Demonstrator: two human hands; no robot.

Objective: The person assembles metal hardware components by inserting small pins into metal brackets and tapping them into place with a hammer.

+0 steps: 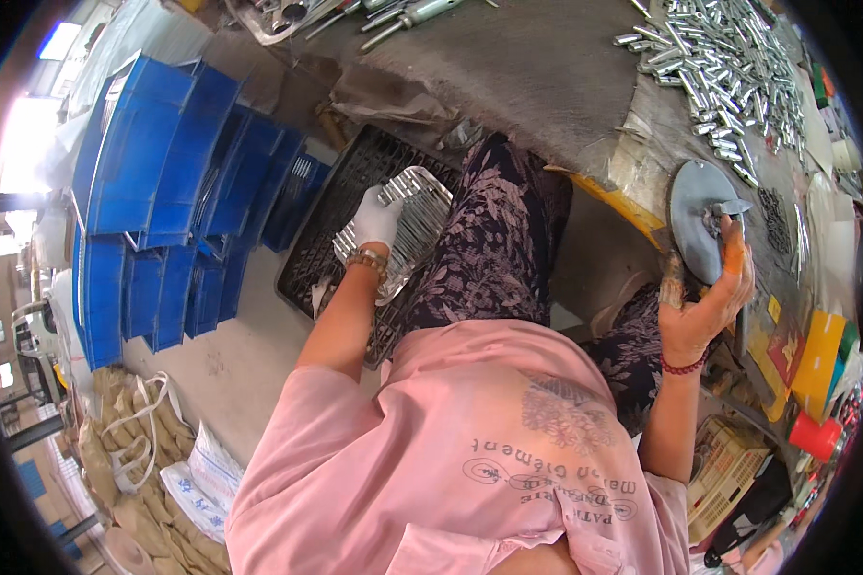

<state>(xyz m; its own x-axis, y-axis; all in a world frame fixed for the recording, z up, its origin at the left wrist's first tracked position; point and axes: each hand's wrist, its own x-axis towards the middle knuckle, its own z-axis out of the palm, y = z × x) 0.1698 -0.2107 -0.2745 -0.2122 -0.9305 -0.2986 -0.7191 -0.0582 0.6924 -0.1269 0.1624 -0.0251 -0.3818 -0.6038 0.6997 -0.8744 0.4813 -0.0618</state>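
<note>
My left hand (pixel 375 218), in a white glove, is closed on a bunch of shiny metal rods (pixel 403 184). More silver metal pieces (pixel 420 235) lie just beside it, against my thigh, over a black plastic crate (pixel 309 225). On the right, my bare right hand (pixel 705 311) reaches to a round grey metal disc (pixel 692 213) at the bench edge. Its thumb and index finger are apart, both with wrapping on them. The index fingertip touches the small raised metal piece (pixel 732 207) at the disc's middle; whether anything tiny is under it is hidden.
A heap of small silver metal tubes (pixel 724 72) covers the bench's far right. Hand tools (pixel 412 17) lie at the far edge. Blue stacked bins (pixel 153 153) stand at left, sacks (pixel 134 460) below them. A beige basket (pixel 724 479) sits low at right.
</note>
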